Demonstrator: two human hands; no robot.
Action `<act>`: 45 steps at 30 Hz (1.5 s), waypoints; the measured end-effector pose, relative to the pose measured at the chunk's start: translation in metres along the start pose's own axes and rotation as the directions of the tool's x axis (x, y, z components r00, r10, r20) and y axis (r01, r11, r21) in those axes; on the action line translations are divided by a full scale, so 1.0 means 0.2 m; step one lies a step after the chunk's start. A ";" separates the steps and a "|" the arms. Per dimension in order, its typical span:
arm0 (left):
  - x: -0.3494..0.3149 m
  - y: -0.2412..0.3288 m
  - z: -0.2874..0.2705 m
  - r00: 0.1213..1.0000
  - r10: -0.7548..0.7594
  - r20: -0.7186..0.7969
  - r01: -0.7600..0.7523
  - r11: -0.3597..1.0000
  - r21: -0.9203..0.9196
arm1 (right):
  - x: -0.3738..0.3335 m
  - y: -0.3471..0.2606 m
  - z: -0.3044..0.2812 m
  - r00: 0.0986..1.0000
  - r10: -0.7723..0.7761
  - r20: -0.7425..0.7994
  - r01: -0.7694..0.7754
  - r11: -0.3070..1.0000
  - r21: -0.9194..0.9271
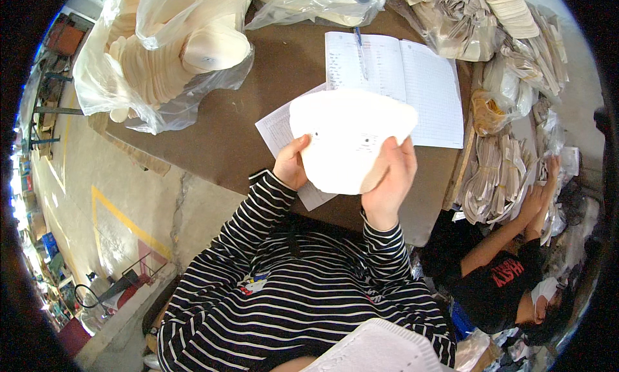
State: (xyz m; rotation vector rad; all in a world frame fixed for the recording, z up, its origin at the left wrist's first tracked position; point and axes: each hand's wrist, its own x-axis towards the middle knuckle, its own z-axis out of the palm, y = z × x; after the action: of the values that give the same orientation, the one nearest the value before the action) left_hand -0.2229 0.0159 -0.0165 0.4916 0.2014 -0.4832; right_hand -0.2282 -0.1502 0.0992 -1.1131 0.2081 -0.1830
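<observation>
Both my hands hold a broad white flat piece (338,156) with rounded edges, tilted up over the table; whether it is one layer or several I cannot tell. Two small dark dots and faint print mark its face. My left hand (290,164) pinches its left edge, thumb in front. On the right side, my right hand (392,182) grips the edge with its fingers around it. Beneath lie a printed paper sheet (274,130), partly hidden by the piece, and an open notebook (432,91) with a pen (361,53) on its left page.
A clear plastic bag (161,114) of stacked cream sole-shaped pieces (145,69) stands on the brown table (213,146), left. Another bag (316,8) lies at the back. Bundled strips (493,178) fill the right side, where a co-worker's arms (503,224) reach in.
</observation>
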 end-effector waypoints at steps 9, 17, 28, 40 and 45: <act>0.02 -0.01 0.04 0.998 0.048 -0.038 -0.045 0.997 0.069 | 0.11 -0.08 -0.57 0.956 0.124 -0.267 -0.117 0.992 0.043; -0.02 -0.05 0.09 0.970 0.111 -0.214 -0.066 0.977 0.205 | 0.12 -0.01 -0.68 0.864 -0.498 0.070 0.112 0.054 -0.992; -0.15 -0.13 0.28 0.974 0.173 -0.148 -0.128 0.953 0.274 | -0.06 -0.17 -0.06 0.966 -0.176 0.189 0.258 0.608 -0.751; -0.17 -0.14 0.28 0.976 0.084 -0.199 -0.069 0.994 0.081 | -0.09 -0.15 -0.12 0.964 -0.264 -0.003 0.245 0.898 -0.365; -0.15 -0.16 0.25 0.967 0.180 -0.179 -0.129 0.957 0.261 | -0.14 -0.28 -0.03 0.889 -0.360 0.283 0.426 0.426 -0.798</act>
State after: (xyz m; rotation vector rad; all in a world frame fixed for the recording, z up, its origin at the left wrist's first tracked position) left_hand -0.2616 -0.0216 0.0238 0.7963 0.2966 -0.3044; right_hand -0.2581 -0.1718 0.1487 -2.1759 -0.0665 -0.5052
